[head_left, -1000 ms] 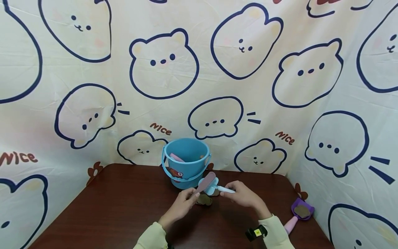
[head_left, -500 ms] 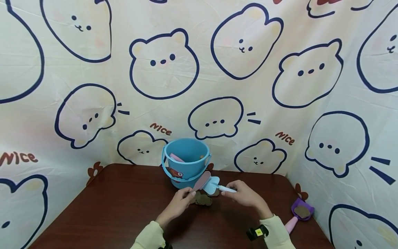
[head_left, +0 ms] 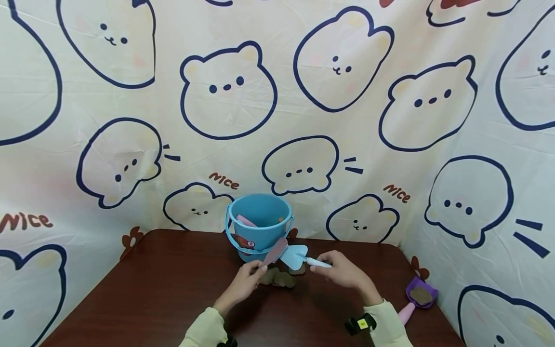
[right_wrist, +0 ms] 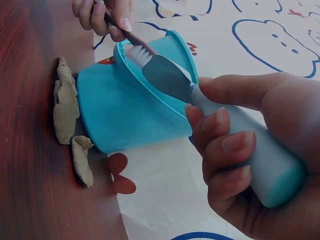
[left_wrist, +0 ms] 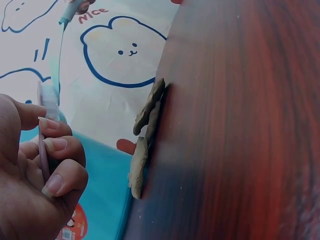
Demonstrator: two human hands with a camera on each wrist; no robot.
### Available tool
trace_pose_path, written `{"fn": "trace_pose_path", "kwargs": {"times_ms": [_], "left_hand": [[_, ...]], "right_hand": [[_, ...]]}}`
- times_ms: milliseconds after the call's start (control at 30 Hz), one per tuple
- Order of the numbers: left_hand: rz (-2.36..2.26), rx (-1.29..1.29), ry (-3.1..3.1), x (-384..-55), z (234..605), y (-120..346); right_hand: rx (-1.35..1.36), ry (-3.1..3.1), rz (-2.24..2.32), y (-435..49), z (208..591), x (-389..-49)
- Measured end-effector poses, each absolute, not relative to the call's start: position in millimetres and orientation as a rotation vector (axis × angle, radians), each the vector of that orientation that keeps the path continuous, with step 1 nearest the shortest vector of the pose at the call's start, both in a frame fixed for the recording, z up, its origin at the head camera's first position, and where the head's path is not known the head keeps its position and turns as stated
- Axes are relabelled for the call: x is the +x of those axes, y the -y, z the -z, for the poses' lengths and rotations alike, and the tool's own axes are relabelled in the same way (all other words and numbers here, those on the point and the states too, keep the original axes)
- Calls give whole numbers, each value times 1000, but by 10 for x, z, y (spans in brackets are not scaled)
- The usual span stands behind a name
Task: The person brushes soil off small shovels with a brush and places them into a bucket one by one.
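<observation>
My left hand (head_left: 243,283) grips a mauve brush (head_left: 276,250) by its handle, its white bristles (right_wrist: 139,55) facing the shovel. A light-blue toy shovel (head_left: 295,257) is in my right hand (head_left: 340,269), fingers wrapped around the pale handle (right_wrist: 250,150). The bristles meet the tip of the shovel blade (right_wrist: 167,77) in the right wrist view. Both tools are held above the table, in front of a blue bucket (head_left: 257,236). Flat greenish-brown clay pieces (head_left: 282,278) lie on the table below them, close to the bucket.
Inside the bucket a pink item (head_left: 246,220) leans against the wall. At the table's right edge lies a purple scoop (head_left: 427,301) with a pink handle, a brown lump (head_left: 420,295) in it. A bear-print cloth (head_left: 303,96) hangs behind the dark wooden table (head_left: 173,289).
My left hand has drawn the brush down and to the left across the shovel blade toward its tip. The right hand has shifted only slightly. More of the clay shows below.
</observation>
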State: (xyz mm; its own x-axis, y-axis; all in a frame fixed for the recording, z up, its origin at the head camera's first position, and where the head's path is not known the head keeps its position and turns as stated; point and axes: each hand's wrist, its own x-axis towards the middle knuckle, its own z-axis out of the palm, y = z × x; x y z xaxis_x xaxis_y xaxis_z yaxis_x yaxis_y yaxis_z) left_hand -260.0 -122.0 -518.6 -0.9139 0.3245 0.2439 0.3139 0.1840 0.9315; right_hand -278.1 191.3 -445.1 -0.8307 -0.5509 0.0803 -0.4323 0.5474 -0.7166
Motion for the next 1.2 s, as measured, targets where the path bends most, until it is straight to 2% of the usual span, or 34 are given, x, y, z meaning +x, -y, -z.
{"fn": "trace_pose_path", "kwargs": {"times_ms": [1200], "left_hand": [[-1875, 586, -2484, -2639, 5157, 1306]], "right_hand": [[-851, -2660, 1421, -1949, 4256, -2790]]}}
